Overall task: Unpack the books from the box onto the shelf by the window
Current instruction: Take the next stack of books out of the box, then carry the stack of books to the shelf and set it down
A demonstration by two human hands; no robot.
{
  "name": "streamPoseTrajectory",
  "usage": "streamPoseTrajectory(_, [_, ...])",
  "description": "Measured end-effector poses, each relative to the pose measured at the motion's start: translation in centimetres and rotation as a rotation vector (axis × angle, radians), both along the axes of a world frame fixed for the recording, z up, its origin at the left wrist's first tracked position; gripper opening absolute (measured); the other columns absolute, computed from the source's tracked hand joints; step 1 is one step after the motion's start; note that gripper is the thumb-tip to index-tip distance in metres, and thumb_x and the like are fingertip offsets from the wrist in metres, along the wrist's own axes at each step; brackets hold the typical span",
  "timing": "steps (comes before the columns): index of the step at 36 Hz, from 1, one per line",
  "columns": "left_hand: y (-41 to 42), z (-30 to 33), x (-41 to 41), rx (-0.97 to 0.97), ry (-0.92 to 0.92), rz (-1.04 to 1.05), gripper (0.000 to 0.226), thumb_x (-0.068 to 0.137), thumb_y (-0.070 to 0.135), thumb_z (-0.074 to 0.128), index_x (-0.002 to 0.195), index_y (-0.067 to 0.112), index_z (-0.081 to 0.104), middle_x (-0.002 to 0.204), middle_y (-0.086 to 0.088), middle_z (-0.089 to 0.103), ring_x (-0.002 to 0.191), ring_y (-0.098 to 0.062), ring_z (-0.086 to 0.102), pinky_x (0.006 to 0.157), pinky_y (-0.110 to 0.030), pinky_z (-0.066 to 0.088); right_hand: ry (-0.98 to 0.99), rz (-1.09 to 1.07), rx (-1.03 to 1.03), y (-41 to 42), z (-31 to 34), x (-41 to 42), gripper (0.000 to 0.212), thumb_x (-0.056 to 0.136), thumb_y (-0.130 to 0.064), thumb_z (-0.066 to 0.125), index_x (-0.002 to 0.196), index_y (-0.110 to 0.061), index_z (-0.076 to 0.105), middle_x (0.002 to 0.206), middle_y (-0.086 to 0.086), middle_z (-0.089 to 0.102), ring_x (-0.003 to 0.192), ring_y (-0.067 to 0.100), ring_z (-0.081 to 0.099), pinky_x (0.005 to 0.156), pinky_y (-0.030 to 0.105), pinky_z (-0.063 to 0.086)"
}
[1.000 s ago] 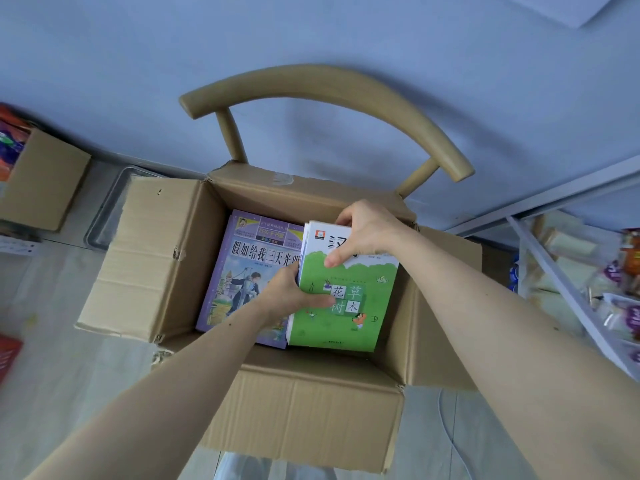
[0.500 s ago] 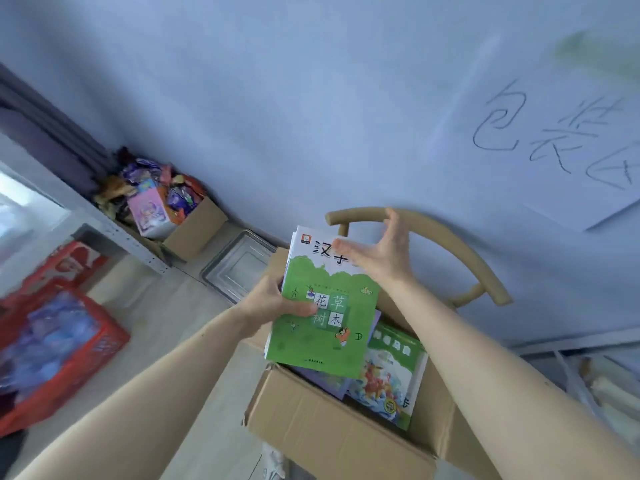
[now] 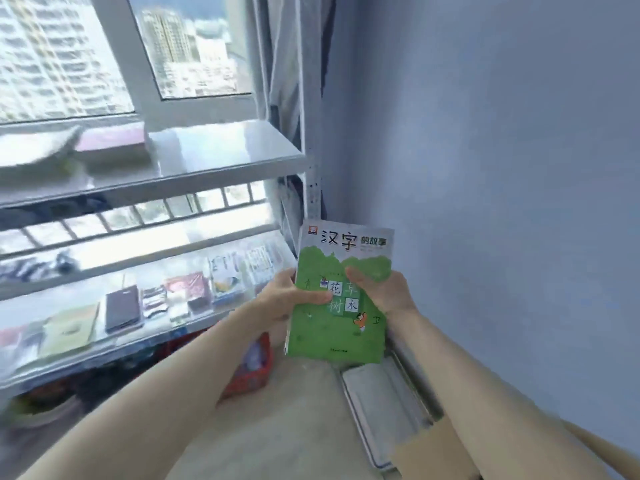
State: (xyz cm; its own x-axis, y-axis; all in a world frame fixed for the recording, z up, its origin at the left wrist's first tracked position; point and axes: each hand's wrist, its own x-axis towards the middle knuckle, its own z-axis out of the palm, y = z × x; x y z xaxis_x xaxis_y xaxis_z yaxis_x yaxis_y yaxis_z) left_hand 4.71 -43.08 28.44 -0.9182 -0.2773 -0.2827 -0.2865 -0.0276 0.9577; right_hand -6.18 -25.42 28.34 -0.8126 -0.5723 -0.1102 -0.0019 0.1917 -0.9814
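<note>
A green and white book (image 3: pixel 337 327), the front one of a thin stack, is held upright in the air in front of me. My left hand (image 3: pixel 284 299) grips its left edge, thumb across the cover. My right hand (image 3: pixel 384 289) grips its right edge, thumb on the cover. The white metal shelf (image 3: pixel 221 161) stands by the window on the left, with a pinkish book (image 3: pixel 110 140) lying on its upper board. A corner of the cardboard box (image 3: pixel 429 448) shows at the bottom right.
The lower shelf board (image 3: pixel 194 327) carries several flat items and packets. A red basket (image 3: pixel 252 368) sits on the floor under it. A metal tray (image 3: pixel 381 400) leans along the blue wall (image 3: pixel 502 168) on the right. The window (image 3: pixel 104 53) fills the upper left.
The books have come up out of the box with both hands on them. My view has swung left from the box and chair to the shelf by the window.
</note>
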Motion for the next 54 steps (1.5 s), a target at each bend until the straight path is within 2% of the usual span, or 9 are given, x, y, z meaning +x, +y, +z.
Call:
streamPoseTrajectory(2, [-4.4,2.5,0.8,-0.039,0.058,0.034,0.068,0.052,0.019,0.09,0.113,0.008,0.063,0.098,-0.008,0.076,0.092,-0.027,0.074,0.081,-0.041,0.059,0.081,0.035,-0.052,-4.8,2.6,0.2,0.046,0.055,-0.061,0.078,0.09,-0.033,0.068,0.078,-0.031,0.071,0.072,-0.013,0.067,0.062,0.004,0.049])
streamPoseTrajectory(6, [-12.6,8.0,2.4,-0.174,0.197,0.052,0.048,0.067,0.011,0.087,0.11,0.013,0.067,0.103,-0.004,0.076,0.095,-0.024,0.073,0.077,-0.033,0.059,0.177,0.074,-0.165,-13.7,7.3,0.0,0.028,0.06,-0.053,0.082,0.074,-0.03,0.072,0.073,-0.018,0.074,0.063,-0.004,0.069,0.054,0.005,0.049])
streamPoseTrajectory(8, [-16.2,10.4,2.9,-0.223,0.258,0.074,0.045,0.068,0.01,0.085,0.109,0.013,0.068,0.101,-0.003,0.076,0.093,-0.021,0.073,0.075,-0.029,0.058,0.221,0.063,-0.202,-17.8,9.6,-0.1,0.04,0.054,-0.056,0.083,0.077,-0.026,0.071,0.07,-0.018,0.073,0.059,-0.005,0.068,0.05,0.006,0.048])
streamPoseTrajectory(12, [-22.4,14.3,2.3,-0.333,0.294,0.134,0.048,0.068,0.01,0.087,0.112,0.012,0.067,0.095,0.004,0.076,0.087,-0.012,0.073,0.072,-0.025,0.056,0.299,0.099,-0.305,-24.6,13.7,-1.3,0.068,0.039,-0.067,0.081,0.087,-0.019,0.071,0.076,-0.013,0.075,0.065,-0.001,0.07,0.052,0.011,0.053])
streamPoseTrajectory(20, [-32.9,18.5,-2.7,-0.478,0.355,0.309,0.054,0.062,0.012,0.09,0.107,0.022,0.062,0.096,0.006,0.072,0.082,-0.001,0.068,0.065,-0.016,0.056,0.36,0.211,-0.357,-35.5,18.7,-6.8,0.042,0.049,-0.054,0.084,0.082,-0.03,0.07,0.078,-0.021,0.074,0.072,-0.002,0.072,0.059,0.011,0.054])
streamPoseTrajectory(27, [-40.5,17.3,-8.7,-0.464,0.369,0.384,0.054,0.062,0.006,0.089,0.106,0.022,0.061,0.095,0.008,0.071,0.073,0.007,0.069,0.059,-0.01,0.053,0.369,0.338,-0.46,-43.9,17.5,-13.8,0.017,0.071,-0.021,0.086,0.079,-0.031,0.075,0.082,-0.016,0.076,0.075,0.003,0.073,0.062,0.014,0.055])
streamPoseTrajectory(37, [-46.5,12.9,-12.7,-0.43,0.338,0.485,0.051,0.06,0.005,0.091,0.097,0.026,0.063,0.085,0.017,0.074,0.077,0.0,0.071,0.063,-0.014,0.055,0.235,0.451,-0.403,-52.1,14.1,-19.5,0.038,0.055,-0.031,0.094,0.088,-0.023,0.076,0.09,-0.001,0.078,0.081,0.018,0.075,0.064,0.025,0.058])
streamPoseTrajectory(43, [-47.0,11.4,-12.9,-0.381,0.341,0.422,0.069,0.063,0.001,0.089,0.123,0.012,0.056,0.096,0.009,0.074,0.09,-0.009,0.071,0.071,-0.021,0.057,0.16,0.466,-0.442,-53.7,13.3,-20.5,0.072,0.054,-0.036,0.091,0.115,-0.017,0.059,0.103,0.0,0.076,0.098,0.02,0.072,0.078,0.029,0.059])
streamPoseTrajectory(54, [-46.5,10.0,-14.1,-0.131,0.397,0.494,0.059,0.074,-0.005,0.079,0.127,0.005,0.055,0.116,-0.018,0.068,0.104,-0.034,0.068,0.086,-0.047,0.057,0.139,0.33,-0.422,-55.5,11.5,-19.8,0.047,0.065,-0.034,0.088,0.104,-0.015,0.068,0.095,-0.003,0.077,0.087,0.016,0.075,0.067,0.029,0.06])
